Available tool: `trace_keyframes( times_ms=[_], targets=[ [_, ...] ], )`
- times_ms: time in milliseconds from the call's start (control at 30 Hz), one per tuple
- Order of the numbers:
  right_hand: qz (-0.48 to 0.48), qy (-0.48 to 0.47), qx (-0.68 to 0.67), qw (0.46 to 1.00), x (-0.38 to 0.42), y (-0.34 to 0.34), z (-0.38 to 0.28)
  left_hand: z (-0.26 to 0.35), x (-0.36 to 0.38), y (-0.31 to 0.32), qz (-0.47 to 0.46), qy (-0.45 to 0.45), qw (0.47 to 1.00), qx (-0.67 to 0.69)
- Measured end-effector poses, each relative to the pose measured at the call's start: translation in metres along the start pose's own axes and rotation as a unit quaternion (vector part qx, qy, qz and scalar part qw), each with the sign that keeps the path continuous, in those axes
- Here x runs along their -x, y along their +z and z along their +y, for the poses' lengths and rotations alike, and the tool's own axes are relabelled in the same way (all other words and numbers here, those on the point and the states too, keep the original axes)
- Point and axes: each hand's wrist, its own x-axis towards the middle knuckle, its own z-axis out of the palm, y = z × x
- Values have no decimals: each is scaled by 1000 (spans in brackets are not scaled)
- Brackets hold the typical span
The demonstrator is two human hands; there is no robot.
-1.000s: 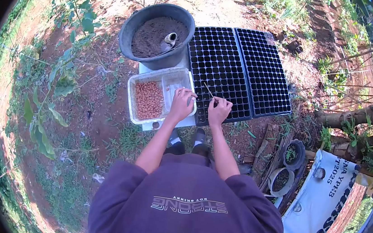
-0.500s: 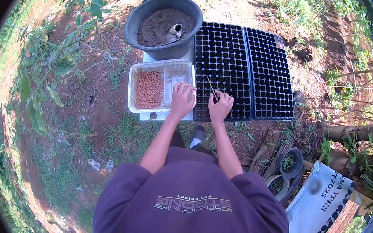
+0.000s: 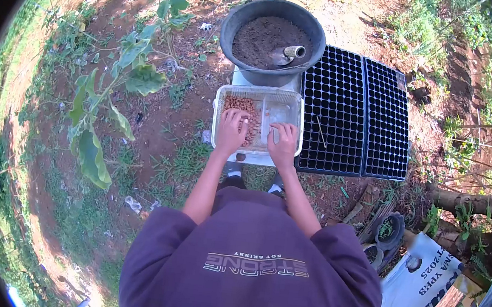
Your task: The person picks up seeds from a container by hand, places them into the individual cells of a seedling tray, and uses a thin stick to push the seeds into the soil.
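A pale mesh-sided basket (image 3: 220, 98) with two compartments sits in front of me. Reddish-brown seeds (image 3: 240, 103), like peanuts, lie in its left compartment. My left hand (image 3: 232, 130) reaches down over these seeds, fingers bent and apart; their tips are partly hidden. Over the paler right compartment (image 3: 289, 113), my right hand (image 3: 283, 145) has thumb and fingers apart, with nothing visible between them. To the right, a thin stick (image 3: 321, 132) rests across a black seedling tray (image 3: 336, 91) with many small cells.
Behind the basket stands a large dark tub (image 3: 228, 38) of soil, with a trowel (image 3: 292, 52) in it. A second seedling tray (image 3: 386, 120) adjoins the first. A leafy plant (image 3: 92, 158) grows at left; a printed white sack (image 3: 417, 291) lies at lower right.
The stick has left my right hand and lies on the tray. Both hands are now over the basket, my left having shifted to the seed side. The view has turned left.
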Motion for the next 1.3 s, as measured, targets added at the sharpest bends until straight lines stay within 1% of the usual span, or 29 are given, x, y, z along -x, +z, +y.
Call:
trace_keyframes(
  times_ms=[33,100,133,167,200,233,267,333,367,467,567,667,767,867,967,1067,1167,1300],
  targets=[
    [-3,4,8,1000,-3,8,-5,-10,-3,-10,-11,-8,1000,3],
    [-12,-29,34,999,-12,23,-16,-24,-11,-27,-44,-30,998,20],
    [-15,-45,48,998,-17,30,-21,-33,-15,-29,-61,-14,998,6],
    [-22,-76,105,991,-22,36,-25,-42,-20,-29,-78,4,997,-9],
    [-43,-83,120,988,-25,45,-24,-50,-24,-28,-98,21,995,-21],
    [-63,-90,134,985,-29,58,-18,-55,-28,-26,-69,84,992,-70],
    [-83,-98,149,980,-33,69,-11,-60,-33,-23,-76,114,987,-80],
    [-182,-50,110,976,-39,85,-3,-76,-38,-10,-90,172,976,-101],
    [-230,-26,90,969,-42,91,1,-83,-41,-4,-145,155,971,-112],
    [-294,5,159,942,-43,106,7,-77,-49,-9,-115,199,940,-253],
    [-290,-17,185,939,-40,114,14,-76,-50,-10,-60,190,951,-237],
    [-327,26,192,925,-48,108,-2,-82,-48,-12,-93,189,948,-237],
    [-326,10,179,928,-49,96,-22,-84,-46,-5,-34,145,960,-237],
    [-272,9,152,950,-36,116,-7,-84,-43,-7,-19,120,972,-203],
    [-256,-5,181,950,-29,130,2,-78,-38,-16,-36,127,969,-208],
    [-232,-23,147,961,-25,134,12,-81,-37,-16,-19,100,982,-162],
    [-219,69,60,971,-34,115,-5,-75,-34,-21,2,49,993,-112],
    [-120,54,-33,991,-35,103,0,-64,-31,-24,7,49,995,-81]
  ],
)
